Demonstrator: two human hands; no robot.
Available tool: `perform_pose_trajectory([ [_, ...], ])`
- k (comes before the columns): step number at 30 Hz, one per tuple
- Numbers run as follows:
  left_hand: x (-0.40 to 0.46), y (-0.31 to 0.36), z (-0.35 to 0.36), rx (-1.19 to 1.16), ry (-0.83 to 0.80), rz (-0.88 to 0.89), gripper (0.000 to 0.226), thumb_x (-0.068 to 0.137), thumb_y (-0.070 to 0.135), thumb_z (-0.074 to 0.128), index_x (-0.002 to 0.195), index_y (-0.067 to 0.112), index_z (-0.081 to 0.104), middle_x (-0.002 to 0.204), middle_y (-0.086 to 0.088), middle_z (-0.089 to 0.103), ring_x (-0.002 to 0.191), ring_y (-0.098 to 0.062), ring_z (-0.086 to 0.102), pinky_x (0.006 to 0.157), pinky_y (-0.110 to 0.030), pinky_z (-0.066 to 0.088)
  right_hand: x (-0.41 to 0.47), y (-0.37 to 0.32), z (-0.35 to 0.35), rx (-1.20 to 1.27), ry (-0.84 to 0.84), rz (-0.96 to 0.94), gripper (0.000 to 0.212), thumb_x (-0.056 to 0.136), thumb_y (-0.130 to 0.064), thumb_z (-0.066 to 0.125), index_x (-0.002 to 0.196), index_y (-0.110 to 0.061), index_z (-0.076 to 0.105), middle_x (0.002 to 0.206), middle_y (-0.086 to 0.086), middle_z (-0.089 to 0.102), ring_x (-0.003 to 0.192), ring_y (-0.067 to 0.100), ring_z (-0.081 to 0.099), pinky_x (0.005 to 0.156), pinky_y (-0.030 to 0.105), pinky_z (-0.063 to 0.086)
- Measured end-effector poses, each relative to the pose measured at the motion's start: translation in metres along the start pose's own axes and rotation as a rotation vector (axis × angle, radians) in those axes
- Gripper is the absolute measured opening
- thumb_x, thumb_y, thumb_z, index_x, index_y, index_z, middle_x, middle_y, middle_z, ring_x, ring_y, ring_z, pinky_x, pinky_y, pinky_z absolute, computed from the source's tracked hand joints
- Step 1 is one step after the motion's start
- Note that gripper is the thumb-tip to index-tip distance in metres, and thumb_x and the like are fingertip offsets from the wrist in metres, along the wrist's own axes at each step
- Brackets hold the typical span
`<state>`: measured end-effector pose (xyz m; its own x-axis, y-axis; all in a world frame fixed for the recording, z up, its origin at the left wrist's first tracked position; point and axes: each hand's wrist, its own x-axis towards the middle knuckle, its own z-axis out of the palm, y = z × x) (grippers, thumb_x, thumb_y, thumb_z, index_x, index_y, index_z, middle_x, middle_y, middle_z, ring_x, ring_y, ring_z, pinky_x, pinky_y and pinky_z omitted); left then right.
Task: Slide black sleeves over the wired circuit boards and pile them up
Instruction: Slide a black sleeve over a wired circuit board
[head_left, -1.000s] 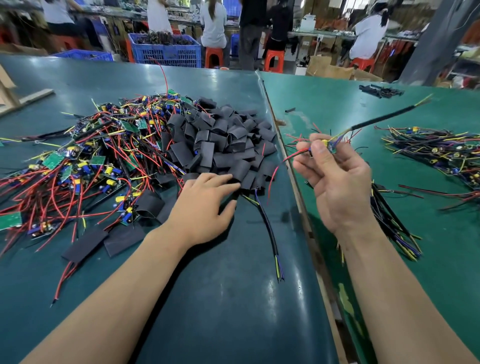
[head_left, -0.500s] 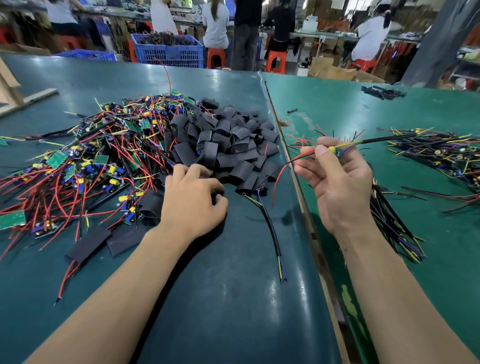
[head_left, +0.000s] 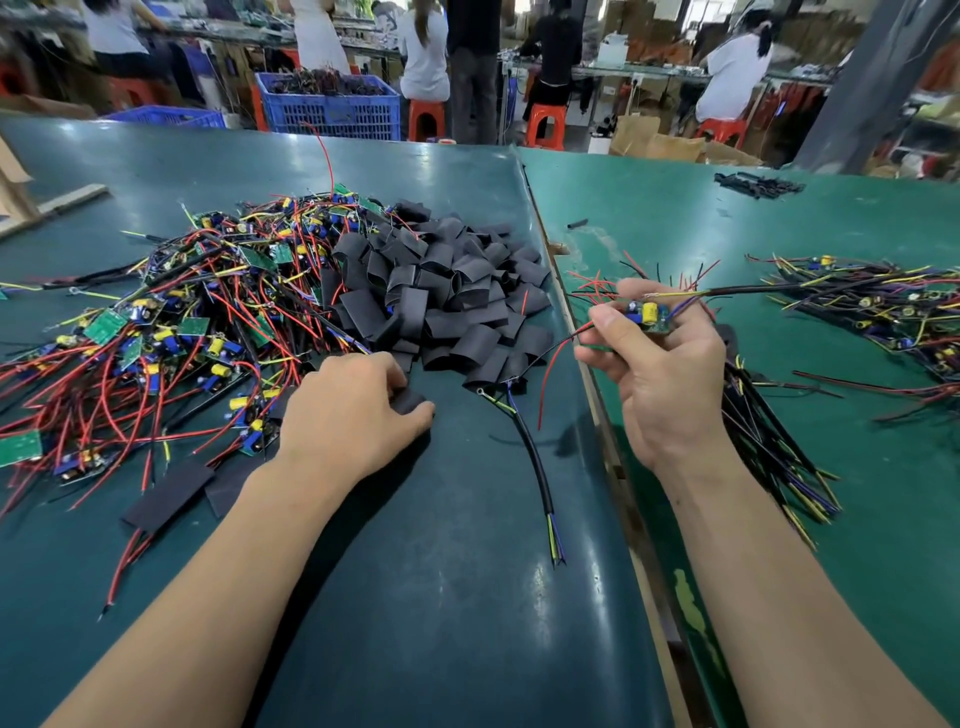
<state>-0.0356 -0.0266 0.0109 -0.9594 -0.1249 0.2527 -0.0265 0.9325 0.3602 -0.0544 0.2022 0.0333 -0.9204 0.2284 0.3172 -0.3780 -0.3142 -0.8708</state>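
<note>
- Left hand (head_left: 353, 415): lies knuckles-up on the dark green table (head_left: 441, 597) at the near edge of the sleeve heap; fingers curled around a single black sleeve (head_left: 410, 401), which shows between thumb and forefinger.
- Right hand (head_left: 660, 374): raised above the seam between the two table surfaces, palm toward the camera; fingers and thumb pinch a small circuit board (head_left: 649, 314) with a yellow capacitor. A black cable with yellow and blue leads runs from the board to the right; red and black wires trail to the left.
- Heap of black sleeves (head_left: 447, 296): centre of the dark table, just beyond the left hand.
- Tangle of unsleeved boards (head_left: 156, 332) with red, yellow and black wires: left of the sleeve heap and touching it.
- Loose black cable (head_left: 535, 478): lies on the table between the two hands.
- Second pile of wired boards (head_left: 872, 306): on the lighter green table, far right.
- Bundle of dark cables (head_left: 769, 447): lies behind the right wrist.
- Background: blue crate (head_left: 332, 109), orange stools, people at work.
</note>
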Motion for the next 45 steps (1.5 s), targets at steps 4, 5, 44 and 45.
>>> perform_pose_trajectory([
  [4, -0.002, 0.002, -0.003, -0.159, 0.036, 0.174, 0.024, 0.077, 0.039, 0.075, 0.093, 0.022, 0.074, 0.089, 0.005, 0.071, 0.087, -0.02, 0.065, 0.084, -0.036, 0.053, -0.001, 0.0, 0.003, 0.063, 0.016, 0.028, 0.027, 0.087, 0.009, 0.064, 0.102, -0.012, 0.058, 0.075, 0.006, 0.064, 0.062, 0.018, 0.066, 0.062, 0.025, 0.056],
  [5, -0.003, 0.003, -0.003, -0.203, 0.044, 0.217, 0.02, 0.078, 0.037, 0.075, 0.092, 0.022, 0.074, 0.087, 0.007, 0.07, 0.083, -0.017, 0.065, 0.083, -0.036, 0.053, -0.001, -0.001, 0.004, 0.102, 0.023, 0.045, 0.027, 0.087, 0.009, 0.063, 0.103, -0.011, 0.058, 0.075, 0.007, 0.064, 0.062, 0.019, 0.066, 0.062, 0.025, 0.056],
  [44, -0.01, 0.015, 0.0, -0.585, 0.205, 0.363, 0.027, 0.078, 0.016, 0.08, 0.104, 0.017, 0.072, 0.084, 0.017, 0.067, 0.076, 0.0, 0.06, 0.076, -0.009, 0.045, -0.005, 0.001, 0.008, 0.016, -0.073, 0.03, 0.024, 0.085, 0.015, 0.061, 0.088, -0.009, 0.059, 0.079, 0.008, 0.058, 0.065, 0.018, 0.062, 0.064, 0.025, 0.056],
  [45, -0.011, 0.016, 0.0, -0.56, 0.201, 0.39, 0.029, 0.078, 0.017, 0.08, 0.106, 0.015, 0.073, 0.089, 0.014, 0.069, 0.08, -0.001, 0.062, 0.08, -0.011, 0.046, -0.006, 0.002, 0.009, -0.021, -0.09, 0.013, 0.024, 0.084, 0.015, 0.062, 0.087, -0.009, 0.059, 0.081, 0.009, 0.058, 0.067, 0.018, 0.062, 0.065, 0.025, 0.056],
])
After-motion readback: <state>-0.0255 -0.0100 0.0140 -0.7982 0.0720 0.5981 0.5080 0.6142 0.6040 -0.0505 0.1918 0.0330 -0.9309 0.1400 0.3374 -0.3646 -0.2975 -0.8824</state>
